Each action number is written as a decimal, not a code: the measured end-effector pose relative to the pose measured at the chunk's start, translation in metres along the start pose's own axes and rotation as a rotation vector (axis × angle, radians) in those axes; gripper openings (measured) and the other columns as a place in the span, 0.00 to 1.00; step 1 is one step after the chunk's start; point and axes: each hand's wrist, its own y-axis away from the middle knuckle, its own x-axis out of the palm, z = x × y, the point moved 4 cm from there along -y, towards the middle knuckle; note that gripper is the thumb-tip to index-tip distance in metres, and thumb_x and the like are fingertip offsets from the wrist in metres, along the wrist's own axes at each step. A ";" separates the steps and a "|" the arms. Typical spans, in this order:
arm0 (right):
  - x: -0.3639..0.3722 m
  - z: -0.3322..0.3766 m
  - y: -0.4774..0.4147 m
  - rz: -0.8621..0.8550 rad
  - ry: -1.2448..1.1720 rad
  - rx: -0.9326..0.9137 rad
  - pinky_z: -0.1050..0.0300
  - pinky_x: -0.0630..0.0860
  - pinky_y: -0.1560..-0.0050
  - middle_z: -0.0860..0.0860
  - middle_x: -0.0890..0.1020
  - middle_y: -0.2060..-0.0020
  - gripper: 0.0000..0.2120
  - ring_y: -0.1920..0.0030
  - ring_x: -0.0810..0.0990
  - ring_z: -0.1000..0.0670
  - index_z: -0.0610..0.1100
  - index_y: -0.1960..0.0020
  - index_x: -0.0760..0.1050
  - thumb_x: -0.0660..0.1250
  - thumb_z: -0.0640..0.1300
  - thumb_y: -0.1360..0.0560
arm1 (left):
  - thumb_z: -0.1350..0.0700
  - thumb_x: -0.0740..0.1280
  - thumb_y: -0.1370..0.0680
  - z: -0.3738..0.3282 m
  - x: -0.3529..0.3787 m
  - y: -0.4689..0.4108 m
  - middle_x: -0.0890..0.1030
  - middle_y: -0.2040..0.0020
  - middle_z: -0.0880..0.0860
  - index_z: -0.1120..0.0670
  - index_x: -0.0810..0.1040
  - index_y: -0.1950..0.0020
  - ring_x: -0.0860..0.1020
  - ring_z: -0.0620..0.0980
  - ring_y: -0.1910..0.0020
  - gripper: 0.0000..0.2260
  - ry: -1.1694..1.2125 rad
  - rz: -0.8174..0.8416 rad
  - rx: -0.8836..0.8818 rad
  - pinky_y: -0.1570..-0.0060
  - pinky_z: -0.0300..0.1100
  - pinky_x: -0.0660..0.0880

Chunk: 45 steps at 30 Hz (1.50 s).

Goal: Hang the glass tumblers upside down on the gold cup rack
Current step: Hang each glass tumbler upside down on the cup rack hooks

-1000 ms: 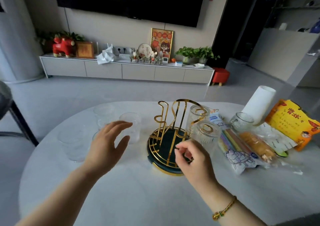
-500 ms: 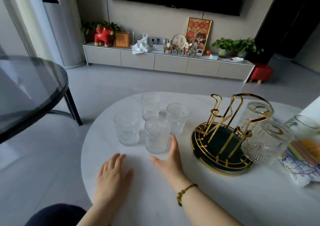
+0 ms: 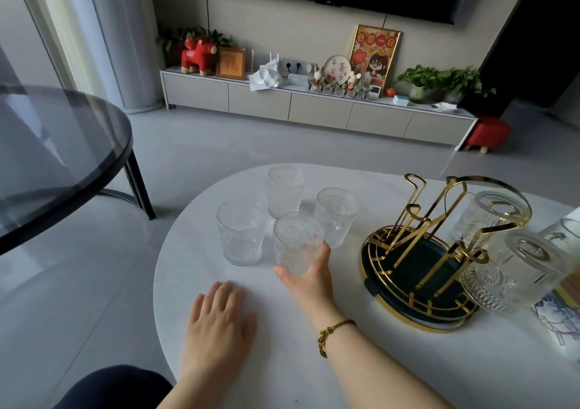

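Note:
Several clear patterned glass tumblers stand upright in a cluster on the white round table (image 3: 314, 361). My right hand (image 3: 309, 278) wraps around the nearest tumbler (image 3: 296, 240), thumb on its left, fingers on its right. Another tumbler (image 3: 240, 231) is to its left, one (image 3: 285, 193) behind, one (image 3: 336, 215) to the right. The gold cup rack (image 3: 417, 251) with a dark green base stands at the right. Two tumblers (image 3: 481, 217) (image 3: 514, 270) hang upside down on its right-hand prongs. My left hand (image 3: 218, 317) lies flat on the table, fingers spread.
A dark glass round table (image 3: 62, 151) stands to the left, across a gap of floor. Packaged items (image 3: 561, 311) and another glass lie at the table's right edge beside the rack. A low TV cabinet (image 3: 314, 107) runs along the far wall.
My view has swung left from the rack to the loose tumblers. My right hand left the rack and closed around the nearest tumbler. My left hand dropped flat on the table.

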 end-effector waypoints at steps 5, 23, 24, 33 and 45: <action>-0.022 0.009 0.019 -0.009 0.002 -0.030 0.84 0.62 0.58 0.53 0.68 0.47 0.35 0.47 0.69 0.56 0.43 0.37 0.57 0.74 0.38 0.37 | 0.44 0.52 0.28 0.006 0.010 0.002 0.72 0.34 0.53 0.53 0.70 0.38 0.66 0.52 0.32 0.22 0.126 0.086 -0.067 0.31 0.47 0.57; -0.213 0.003 0.105 -0.121 0.019 -0.129 0.66 0.77 0.55 0.61 0.75 0.48 0.37 0.48 0.74 0.65 0.65 0.45 0.61 0.76 0.38 0.42 | 0.63 0.56 0.23 -0.221 -0.120 -0.060 0.63 0.28 0.53 0.51 0.61 0.32 0.65 0.55 0.32 0.20 0.421 -0.071 0.616 0.34 0.50 0.63; -0.223 0.003 0.107 -0.136 0.037 -0.123 0.65 0.77 0.54 0.63 0.75 0.49 0.37 0.48 0.74 0.64 0.66 0.46 0.61 0.76 0.40 0.42 | 0.63 0.55 0.23 -0.237 -0.118 -0.066 0.60 0.27 0.53 0.50 0.58 0.31 0.63 0.55 0.31 0.21 0.382 -0.020 0.649 0.32 0.50 0.61; -0.269 0.010 0.117 -0.102 0.143 -0.063 0.75 0.71 0.53 0.75 0.71 0.48 0.35 0.45 0.69 0.70 0.73 0.47 0.60 0.74 0.53 0.46 | 0.66 0.52 0.23 -0.282 -0.104 -0.104 0.66 0.29 0.51 0.51 0.61 0.32 0.63 0.52 0.30 0.21 0.326 0.267 0.599 0.34 0.44 0.61; -0.299 0.066 0.114 -0.063 0.484 -0.011 0.77 0.67 0.58 0.70 0.68 0.51 0.34 0.50 0.67 0.73 0.72 0.53 0.55 0.72 0.61 0.51 | 0.68 0.52 0.23 -0.290 -0.104 -0.115 0.66 0.30 0.56 0.54 0.65 0.34 0.63 0.55 0.30 0.20 0.435 0.360 0.593 0.30 0.48 0.58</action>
